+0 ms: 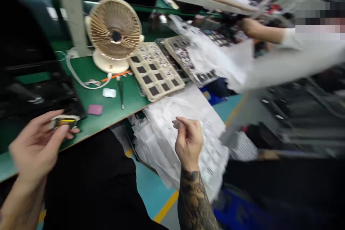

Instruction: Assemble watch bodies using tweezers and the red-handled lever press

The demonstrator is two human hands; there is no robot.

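Over the table edge at the left, my left hand [40,143] grips a small open casing [65,121] between thumb and fingers. The casing has a whitish rim, a dark inside and a yellow strip. My right hand [190,138] is closed in a pinch above a stack of white plastic sheeting [167,115]. A small greyish piece seems to show at its fingertips, too blurred to name. On the green tabletop lie a purple rounded piece [95,109], a white rounded piece [109,93] and dark tweezers [121,93], apart from both hands.
A cream fan [115,30] stands at the back, its white cable [74,72] curling across the tabletop. Beside it lies a compartment tray [156,73] with dark squares. A black machine [40,82] fills the left. Another person's arm [266,33] reaches in at the right.
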